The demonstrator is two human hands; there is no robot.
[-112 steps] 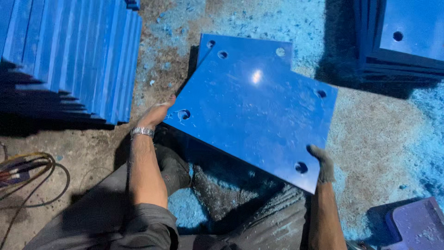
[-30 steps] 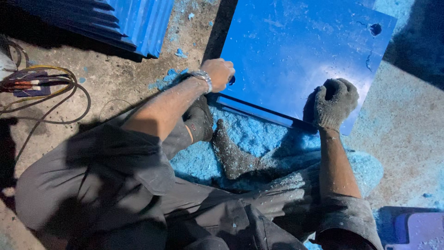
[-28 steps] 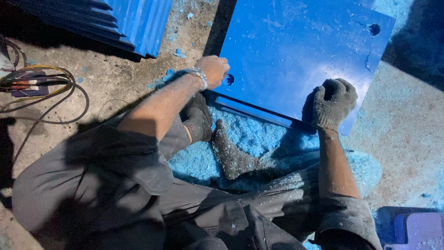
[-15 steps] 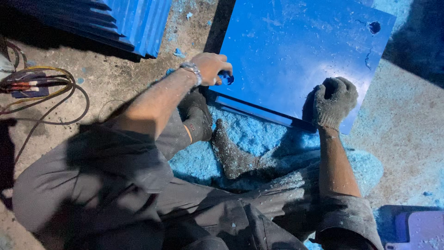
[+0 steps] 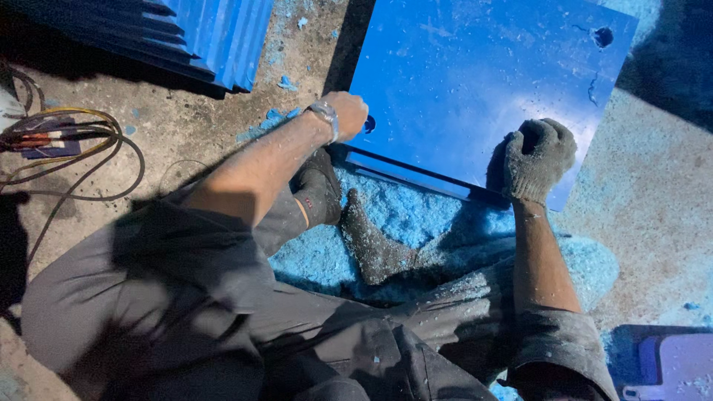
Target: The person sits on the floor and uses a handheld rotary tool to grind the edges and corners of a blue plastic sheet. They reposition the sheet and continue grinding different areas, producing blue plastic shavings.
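A large blue square plate (image 5: 475, 82) with holes near its corners lies flat in front of me on the floor, dusted with blue shavings. My bare left hand (image 5: 347, 113), with a metal wristband, rests on the plate's near left corner beside a hole. My gloved right hand (image 5: 536, 157) is closed on the plate's near edge, close to the right corner. My legs in grey trousers and dark socks (image 5: 371, 241) lie just below the plate.
A stack of blue plates (image 5: 215, 33) stands on edge at the upper left. Coiled cables (image 5: 59, 141) lie at the left. Blue shavings (image 5: 416, 223) cover the floor by my feet. A purple object (image 5: 668, 367) sits at the lower right.
The plate was lowered from a tilted hold and now lies flat. In the last second my left hand slid a little right along the near left corner; the right hand stayed put.
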